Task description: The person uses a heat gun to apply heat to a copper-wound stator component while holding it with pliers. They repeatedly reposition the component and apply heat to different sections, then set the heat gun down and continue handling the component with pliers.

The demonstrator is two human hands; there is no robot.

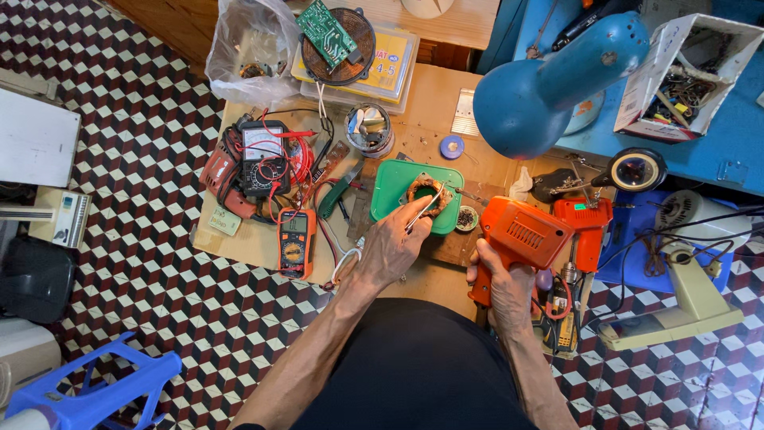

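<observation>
On the low wooden board [430, 103] over the checkered floor, a small copper-wound coil [428, 195] lies ring-shaped and brownish on a green plastic lid [390, 187]. Left hand [394, 243] pinches a thin silvery strand [424, 209] between thumb and fingers, its tip touching the coil. Right hand [501, 283] wraps its fingers tight around the grip of an orange soldering gun [521, 235], just right of the lid. An orange multimeter [296, 241] lies to the left

Orange multimeter [295, 241], blue lamp [549, 84], green circuit board [327, 33], clear plastic bag [253, 49].
</observation>
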